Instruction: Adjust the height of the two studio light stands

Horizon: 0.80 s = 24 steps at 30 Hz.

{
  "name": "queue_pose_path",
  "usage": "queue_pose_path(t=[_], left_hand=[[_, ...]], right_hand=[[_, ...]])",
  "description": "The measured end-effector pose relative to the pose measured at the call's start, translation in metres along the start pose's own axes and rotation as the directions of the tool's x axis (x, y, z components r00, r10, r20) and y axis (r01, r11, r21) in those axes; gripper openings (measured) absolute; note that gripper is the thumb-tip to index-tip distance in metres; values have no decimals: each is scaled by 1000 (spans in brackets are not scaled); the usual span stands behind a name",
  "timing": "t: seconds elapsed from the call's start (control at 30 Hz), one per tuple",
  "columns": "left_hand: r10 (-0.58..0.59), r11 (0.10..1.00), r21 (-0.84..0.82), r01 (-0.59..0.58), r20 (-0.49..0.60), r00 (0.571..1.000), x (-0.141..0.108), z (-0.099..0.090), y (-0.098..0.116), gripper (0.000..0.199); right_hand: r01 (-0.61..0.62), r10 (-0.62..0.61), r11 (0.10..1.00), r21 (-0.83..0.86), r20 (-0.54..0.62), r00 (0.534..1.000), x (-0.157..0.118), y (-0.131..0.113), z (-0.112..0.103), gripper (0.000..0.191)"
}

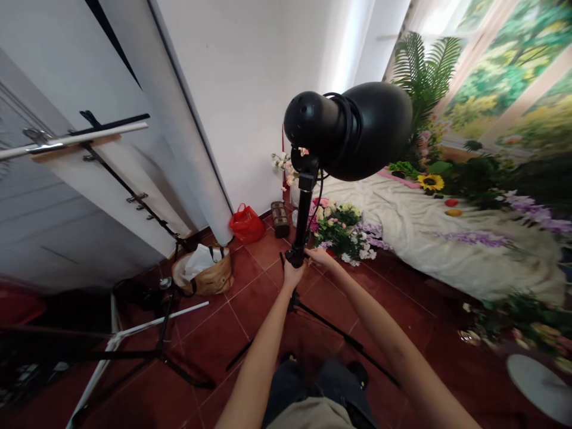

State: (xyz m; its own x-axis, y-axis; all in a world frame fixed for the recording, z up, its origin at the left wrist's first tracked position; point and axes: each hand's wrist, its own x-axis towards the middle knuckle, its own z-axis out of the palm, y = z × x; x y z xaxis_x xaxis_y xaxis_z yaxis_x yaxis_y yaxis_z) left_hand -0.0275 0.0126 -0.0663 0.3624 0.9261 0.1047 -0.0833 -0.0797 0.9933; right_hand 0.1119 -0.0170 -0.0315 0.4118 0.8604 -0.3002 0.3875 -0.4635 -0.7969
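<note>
Upright in front of me is a black light stand, with a large black studio lamp on top. The lamp's head points right, and its cable is looped around the neck. My left hand is closed around the pole just below a black collar. On the collar's right side, the fingers of my right hand are pressed together against the stand; the exact part they grip is hidden. The stand's thin legs spread over the tiled floor near my feet.
Left are a backdrop stand with clamps, another tripod, a white pole and a woven bag. A red bag and a small chest sit by the wall. Artificial flowers lie beside a cloth-covered platform.
</note>
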Motion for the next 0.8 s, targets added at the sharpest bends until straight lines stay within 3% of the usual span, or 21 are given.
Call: queue_pose_path(t=[0.13, 0.33, 0.4, 0.57, 0.67, 0.8], left_hand=[[-14, 1000, -5, 14, -7, 1000, 0, 0, -1, 26], [-18, 1000, -11, 18, -11, 1000, -1, 0, -3, 24], [-32, 999, -7, 32, -28, 999, -1, 0, -2, 25], [-27, 999, 36, 27, -15, 1000, -1, -1, -1, 28], [-16, 999, 36, 16, -8, 1000, 0, -2, -1, 28], [-18, 999, 27, 18, 9, 1000, 0, -2, 1, 30]], right_hand=[[-103, 113, 985, -141, 63, 992, 17, -20, -7, 46], [-82, 103, 961, -265, 68, 992, 22, -39, -7, 39], [-79, 104, 969, -236, 98, 990, 14, -30, -7, 45], [-109, 103, 993, 42, 130, 986, -1, -4, -4, 59], [-109, 106, 994, 31, 75, 991, 1, -6, -1, 58], [-210, 211, 977, -43, 14, 977, 10, -19, -1, 48]])
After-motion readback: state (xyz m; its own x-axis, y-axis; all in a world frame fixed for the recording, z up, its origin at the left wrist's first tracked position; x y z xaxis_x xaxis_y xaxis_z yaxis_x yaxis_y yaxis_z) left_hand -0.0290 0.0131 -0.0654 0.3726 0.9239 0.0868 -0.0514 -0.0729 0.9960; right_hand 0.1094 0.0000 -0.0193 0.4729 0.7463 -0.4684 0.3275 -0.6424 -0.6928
